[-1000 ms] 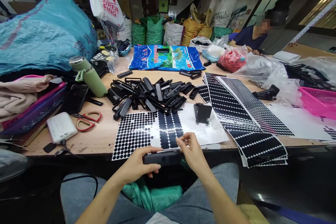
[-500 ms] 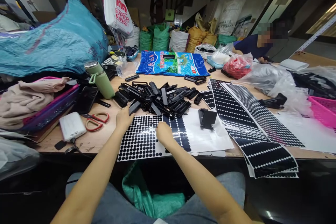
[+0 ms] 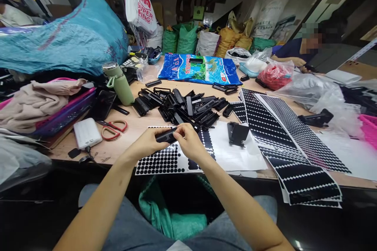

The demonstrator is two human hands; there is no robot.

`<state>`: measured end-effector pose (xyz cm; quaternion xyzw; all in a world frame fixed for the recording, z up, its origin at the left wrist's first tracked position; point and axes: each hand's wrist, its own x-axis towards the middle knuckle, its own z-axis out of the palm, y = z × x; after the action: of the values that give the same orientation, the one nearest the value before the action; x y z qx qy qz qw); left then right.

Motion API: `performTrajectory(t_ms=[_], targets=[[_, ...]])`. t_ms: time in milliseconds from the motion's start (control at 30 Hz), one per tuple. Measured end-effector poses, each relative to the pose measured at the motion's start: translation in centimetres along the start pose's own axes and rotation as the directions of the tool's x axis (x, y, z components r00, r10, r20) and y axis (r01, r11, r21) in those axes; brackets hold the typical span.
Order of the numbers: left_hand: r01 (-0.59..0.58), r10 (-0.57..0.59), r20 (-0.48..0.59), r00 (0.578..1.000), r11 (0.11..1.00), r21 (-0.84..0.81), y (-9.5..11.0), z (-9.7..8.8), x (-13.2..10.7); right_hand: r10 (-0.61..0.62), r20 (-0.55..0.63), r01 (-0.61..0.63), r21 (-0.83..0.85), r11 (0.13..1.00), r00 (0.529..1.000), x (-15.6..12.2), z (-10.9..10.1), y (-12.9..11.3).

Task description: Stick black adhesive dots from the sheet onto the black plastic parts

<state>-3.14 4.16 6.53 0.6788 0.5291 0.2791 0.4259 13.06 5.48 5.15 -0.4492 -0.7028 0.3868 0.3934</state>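
My left hand (image 3: 150, 142) is closed around a long black plastic piece (image 3: 166, 136), holding it above the sticker sheet. At the right end of that piece, my right hand (image 3: 190, 141) has its thumb and fingers pressed against it; any small sticker under the fingertips is hidden. Beneath both hands lies the white sheet of round black stickers (image 3: 159, 163), with some spots bare. Just beyond them is a heap of similar black plastic pieces (image 3: 188, 106). A black stand-like part (image 3: 238, 133) rests on white paper to the right.
Red-handled scissors (image 3: 114, 130), a white power bank (image 3: 87, 133) and a green bottle (image 3: 120, 84) are on the left. Black sticker sheets (image 3: 271, 129) spread rightward, overhanging the table edge. A blue printed bag (image 3: 203, 71) lies behind the heap. Another person (image 3: 297, 49) sits at far right.
My left hand has brought a black piece from the heap's edge toward me. My right hand has left the sticker sheet and met it. The view has shifted slightly.
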Motion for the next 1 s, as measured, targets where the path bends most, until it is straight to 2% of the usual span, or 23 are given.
performTrajectory(t_ms=[233,367,467,533,600,700,733,833,1000], targets=[[-0.017,0.018,-0.021,1.0,0.999,0.047,0.5,1.4,-0.4,0.099,-0.028,-0.099,-0.025,0.995,0.995,-1.2,-0.1,0.3],[-0.01,0.01,-0.006,1.0,0.999,0.048,0.2,2.0,-0.1,0.084,-0.047,-0.087,-0.052,0.995,0.995,-2.0,0.1,0.2],[0.03,-0.029,-0.029,0.999,0.999,0.034,-0.5,2.4,0.1,0.083,-0.098,-0.093,-0.097,0.991,0.992,-1.8,-0.8,1.6],[0.083,-0.081,-0.055,0.995,0.996,0.039,-0.8,2.6,0.1,0.183,-0.214,-0.224,-0.182,0.958,0.959,-0.8,-2.3,3.8],[0.105,-0.102,-0.049,0.994,0.993,0.052,-0.9,2.7,0.0,0.334,-0.37,-0.454,-0.31,0.835,0.867,0.7,-4.4,6.6],[0.049,-0.049,-0.024,0.999,0.998,0.039,-0.5,2.7,-0.1,0.459,-0.435,-0.61,-0.323,0.724,0.775,3.0,-7.1,10.6],[0.027,-0.026,-0.034,0.999,0.999,0.027,-0.3,2.8,-0.1,0.484,-0.438,-0.634,-0.317,0.705,0.758,3.6,-7.7,11.5],[0.004,-0.005,-0.079,0.997,1.0,-0.004,0.0,2.9,0.0,0.525,-0.425,-0.664,-0.316,0.678,0.738,4.5,-8.3,13.3],[-0.032,0.027,-0.119,0.993,0.999,-0.042,-0.8,3.5,0.3,0.529,-0.379,-0.641,-0.301,0.706,0.76,4.9,-8.6,13.6]])
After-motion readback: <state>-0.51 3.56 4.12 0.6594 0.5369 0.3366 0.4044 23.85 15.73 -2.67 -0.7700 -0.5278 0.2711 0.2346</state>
